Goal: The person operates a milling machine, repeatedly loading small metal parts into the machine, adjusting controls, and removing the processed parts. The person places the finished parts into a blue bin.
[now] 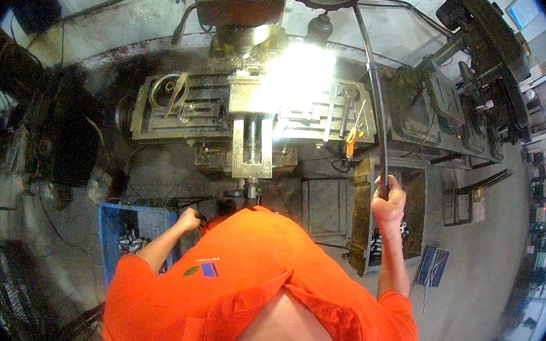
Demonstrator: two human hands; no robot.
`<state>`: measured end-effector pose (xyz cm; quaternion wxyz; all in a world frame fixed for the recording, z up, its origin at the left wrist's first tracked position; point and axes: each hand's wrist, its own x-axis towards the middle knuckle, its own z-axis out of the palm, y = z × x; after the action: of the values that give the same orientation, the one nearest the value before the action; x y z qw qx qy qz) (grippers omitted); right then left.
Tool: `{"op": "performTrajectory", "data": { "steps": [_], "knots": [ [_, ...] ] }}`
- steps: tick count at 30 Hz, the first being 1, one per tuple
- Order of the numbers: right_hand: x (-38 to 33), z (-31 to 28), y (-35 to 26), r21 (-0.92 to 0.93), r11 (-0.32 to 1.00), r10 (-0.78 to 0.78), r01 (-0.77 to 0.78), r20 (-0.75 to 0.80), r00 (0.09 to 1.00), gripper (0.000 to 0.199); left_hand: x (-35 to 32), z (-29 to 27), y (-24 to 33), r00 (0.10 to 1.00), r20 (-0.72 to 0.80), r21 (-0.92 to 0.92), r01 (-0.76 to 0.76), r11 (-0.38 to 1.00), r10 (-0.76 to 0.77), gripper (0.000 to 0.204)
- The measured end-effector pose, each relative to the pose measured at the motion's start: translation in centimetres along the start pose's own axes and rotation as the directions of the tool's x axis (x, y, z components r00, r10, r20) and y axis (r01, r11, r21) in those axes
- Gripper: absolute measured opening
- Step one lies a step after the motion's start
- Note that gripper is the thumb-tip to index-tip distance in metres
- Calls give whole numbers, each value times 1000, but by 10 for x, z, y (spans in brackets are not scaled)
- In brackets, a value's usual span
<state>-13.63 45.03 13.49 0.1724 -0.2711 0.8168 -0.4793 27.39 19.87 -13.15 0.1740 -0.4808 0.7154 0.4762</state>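
Note:
My right hand (pixel 389 201) is closed round the lower end of a long dark lever (pixel 376 88), which runs up to the machine head at the top. Low at my waist, my left hand (pixel 190 220) is curled against something dark, partly hidden by my orange shirt. In front of me a milling machine table (pixel 214 131) with slots carries a vise (pixel 252 148), its screw pointing toward me. A glaring work lamp (pixel 320 29) washes out the area right of the vise jaws. Above the vise hangs the machine's spindle (pixel 241 39).
On the table lie a ring-shaped part (pixel 155 91), a wrench (pixel 345 111) and an orange-handled tool (pixel 351 142). A blue crate (pixel 103 232) of metal parts stands at left. To the right are a wooden box (pixel 359 246), a blue tray (pixel 434 267) and another machine (pixel 426 110).

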Motion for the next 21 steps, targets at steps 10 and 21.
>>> {"op": "performTrajectory", "data": {
  "steps": [10,21],
  "knots": [
    [1,0,-6,185,982,31,-48,91,995,30,9,1,2,999,40,-16,-16,1000,16,28],
    [8,6,14,-15,1000,-3,3,4,1000,19,-5,-4,16,999,-38,83,13,996,-10,21]
  ]
}}
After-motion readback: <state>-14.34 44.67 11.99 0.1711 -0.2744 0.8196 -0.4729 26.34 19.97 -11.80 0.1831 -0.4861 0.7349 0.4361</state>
